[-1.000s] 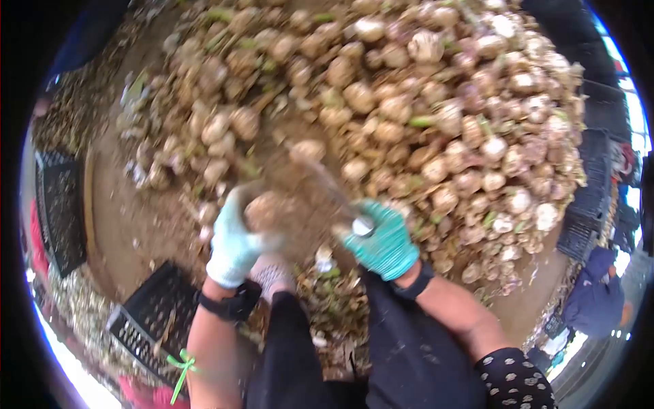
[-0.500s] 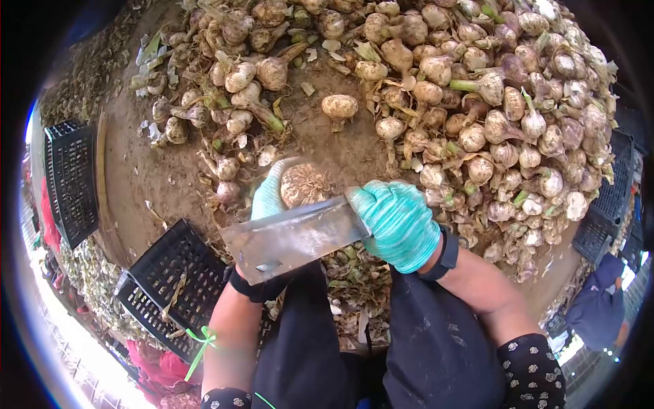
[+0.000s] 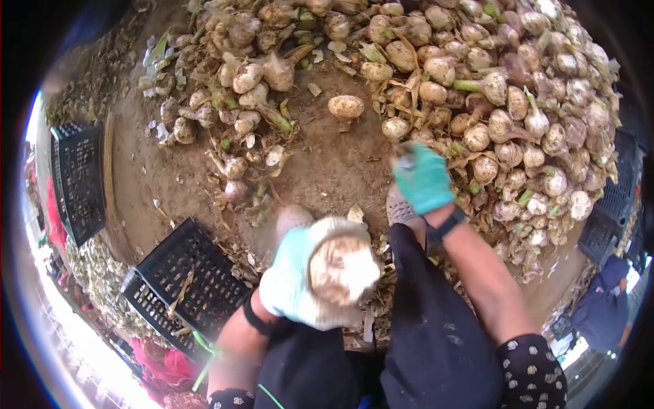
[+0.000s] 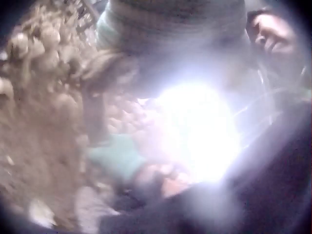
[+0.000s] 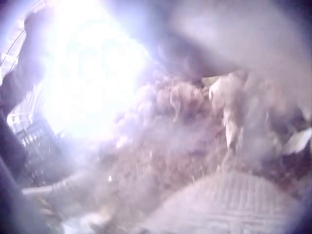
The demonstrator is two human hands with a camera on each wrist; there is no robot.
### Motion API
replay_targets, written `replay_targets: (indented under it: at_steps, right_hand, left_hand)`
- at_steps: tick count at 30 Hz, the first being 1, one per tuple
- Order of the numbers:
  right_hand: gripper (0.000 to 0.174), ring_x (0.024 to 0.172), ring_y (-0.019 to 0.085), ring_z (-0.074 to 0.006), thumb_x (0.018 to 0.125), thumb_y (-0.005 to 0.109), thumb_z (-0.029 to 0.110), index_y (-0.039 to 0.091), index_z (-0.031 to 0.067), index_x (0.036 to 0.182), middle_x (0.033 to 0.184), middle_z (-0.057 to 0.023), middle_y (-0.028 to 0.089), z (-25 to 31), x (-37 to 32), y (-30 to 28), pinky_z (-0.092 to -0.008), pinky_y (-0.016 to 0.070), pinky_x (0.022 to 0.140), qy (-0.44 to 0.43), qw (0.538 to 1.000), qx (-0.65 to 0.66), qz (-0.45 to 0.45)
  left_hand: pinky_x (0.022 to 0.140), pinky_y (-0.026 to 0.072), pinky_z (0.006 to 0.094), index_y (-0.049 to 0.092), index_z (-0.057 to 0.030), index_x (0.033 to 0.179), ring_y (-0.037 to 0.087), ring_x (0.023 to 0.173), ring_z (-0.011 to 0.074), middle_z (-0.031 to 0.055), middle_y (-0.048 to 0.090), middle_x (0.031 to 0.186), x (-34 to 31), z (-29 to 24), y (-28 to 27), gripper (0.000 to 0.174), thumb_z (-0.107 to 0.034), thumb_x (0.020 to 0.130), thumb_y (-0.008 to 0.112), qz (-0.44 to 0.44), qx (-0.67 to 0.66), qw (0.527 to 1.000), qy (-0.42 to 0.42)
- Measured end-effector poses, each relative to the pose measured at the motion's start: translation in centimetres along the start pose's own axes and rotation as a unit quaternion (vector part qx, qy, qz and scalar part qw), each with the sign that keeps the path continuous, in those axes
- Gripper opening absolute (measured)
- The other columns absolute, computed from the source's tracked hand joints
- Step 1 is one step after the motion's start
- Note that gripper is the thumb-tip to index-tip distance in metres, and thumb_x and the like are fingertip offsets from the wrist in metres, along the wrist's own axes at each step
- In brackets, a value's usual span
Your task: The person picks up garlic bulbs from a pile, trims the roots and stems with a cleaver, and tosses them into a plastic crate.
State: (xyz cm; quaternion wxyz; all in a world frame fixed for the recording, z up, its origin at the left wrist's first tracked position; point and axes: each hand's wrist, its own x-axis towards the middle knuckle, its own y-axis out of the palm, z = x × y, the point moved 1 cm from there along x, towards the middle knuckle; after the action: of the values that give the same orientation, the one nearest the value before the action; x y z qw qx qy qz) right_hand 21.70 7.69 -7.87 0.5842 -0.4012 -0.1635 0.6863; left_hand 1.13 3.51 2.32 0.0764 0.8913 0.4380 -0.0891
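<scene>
My left hand, in a pale gloved grip, holds a garlic bulb above my knees, close to the head camera. The bulb's bright, pale face points up at the camera and is blurred. Farther forward and to the right, my right hand, in a green glove, grips a cleaver by its handle. Only the round handle end shows in the head view; the blade is hidden. The same right glove appears blurred low in the left wrist view.
A large heap of garlic bulbs covers the right side, with a smaller pile at upper left. One bulb sits apart on the bare soil. Black crates stand at left. My patterned shoe is below the right hand.
My left hand has raised the garlic bulb toward the head camera and turned its pale face up. My right hand has moved forward and right, taking the cleaver blade away from the bulb.
</scene>
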Motion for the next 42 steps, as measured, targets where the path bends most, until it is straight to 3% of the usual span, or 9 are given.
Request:
replay_targets:
  at_steps: [2,7,11,14,22,30,33,36,42]
  right_hand:
    - [0.021,0.056,0.058,-0.016,0.075,0.064,0.022,0.06,0.0026,0.083,0.065,-0.009,0.061,0.9,-2.0,-1.7,-0.0287,0.0468,0.053,0.031,0.992,0.123,-0.021]
    - [0.033,0.051,0.053,-0.0095,0.07,0.071,0.028,0.061,-0.0005,0.084,0.061,-0.0031,0.058,3.1,-2.7,-0.6,-0.0232,0.043,0.049,0.13,0.855,0.424,0.269]
    - [0.034,0.054,0.052,-0.0065,0.067,0.074,0.026,0.061,0.0011,0.087,0.067,-0.003,0.06,3.8,-3.3,-0.9,-0.0218,0.0427,0.05,0.063,0.885,0.409,0.214]
    - [0.038,0.061,0.052,-0.0064,0.066,0.075,0.025,0.06,0.0021,0.092,0.073,-0.0018,0.061,4.7,-2.8,-2.3,-0.0236,0.0439,0.054,-0.1,0.916,0.299,0.247]
    - [0.028,0.072,0.059,-0.0307,0.069,0.062,0.014,0.059,0.0013,0.094,0.081,-0.0172,0.059,1.8,-1.9,-0.2,-0.0343,0.0483,0.065,-0.238,0.966,0.057,0.083]
    - [0.036,0.068,0.055,-0.009,0.071,0.069,0.019,0.057,-0.0027,0.097,0.08,-0.006,0.062,0.1,-2.0,0.6,-0.0238,0.046,0.061,0.004,0.96,0.268,0.08]
    - [0.032,0.065,0.052,-0.0065,0.073,0.067,0.012,0.055,-0.0042,0.098,0.078,-0.0033,0.06,0.3,-1.5,0.0,-0.0219,0.0449,0.06,0.086,0.951,0.286,0.083]
    - [0.034,0.066,0.052,-0.0065,0.073,0.067,0.013,0.055,-0.0041,0.099,0.078,-0.0028,0.059,-0.4,-1.7,-0.6,-0.0219,0.0449,0.06,0.092,0.963,0.244,0.065]
    - [0.035,0.067,0.051,-0.0078,0.071,0.07,0.016,0.056,-0.0028,0.096,0.075,-0.0025,0.058,0.5,-2.0,1.6,-0.022,0.0442,0.061,0.064,0.969,0.218,0.094]
  left_hand:
    - [0.079,0.0459,0.0308,0.04,-0.0013,0.115,0.056,0.088,0.0169,0.0082,0.057,0.095,0.9,2.8,0.9,0.081,-0.005,0.046,0.081,-0.154,-0.364,0.904,-0.164]
    - [0.088,0.0408,0.0308,0.036,-0.0006,0.122,0.048,0.104,0.0204,0.0123,0.049,0.112,2.5,4.7,-0.2,0.09,-0.021,0.049,0.083,-0.174,0.166,0.971,-0.008]
    - [0.09,0.0384,0.0312,0.033,-0.0003,0.127,0.045,0.108,0.0197,0.0134,0.044,0.12,1.3,6.7,0.3,0.073,-0.025,0.068,0.07,-0.363,-0.148,0.912,-0.12]
    - [0.084,0.0419,0.0289,0.034,0.0043,0.123,0.051,0.099,0.0165,0.0127,0.052,0.109,0.0,7.3,-0.3,0.062,-0.025,0.076,0.061,-0.256,-0.443,0.846,-0.15]
    - [0.073,0.0431,0.0226,0.048,0.0062,0.109,0.051,0.082,0.0092,0.0053,0.056,0.094,-0.2,4.8,-0.7,0.037,-0.003,0.075,0.057,-0.265,-0.158,0.94,-0.149]
    - [0.085,0.0411,0.0287,0.026,-0.0003,0.131,0.044,0.107,0.0158,0.0096,0.044,0.121,3.0,-0.6,-1.0,0.073,-0.017,0.073,0.067,-0.146,-0.311,0.936,0.071]
    - [0.083,0.0439,0.0299,0.036,-0.0014,0.126,0.05,0.104,0.0201,0.0108,0.049,0.117,1.1,0.7,-3.9,0.06,-0.002,0.071,0.06,-0.254,-0.082,0.964,0.02]
    - [0.085,0.0436,0.0313,0.054,-0.0066,0.107,0.054,0.097,0.0251,0.0124,0.054,0.108,-3.1,7.8,-7.8,0.049,0.012,0.062,0.052,-0.319,0.439,0.823,-0.167]
    - [0.079,0.0438,0.0391,0.054,-0.0123,0.108,0.05,0.093,0.0341,0.0168,0.05,0.106,-7.5,13.9,-10.6,0.049,0.005,0.062,0.051,-0.217,0.607,0.739,-0.195]
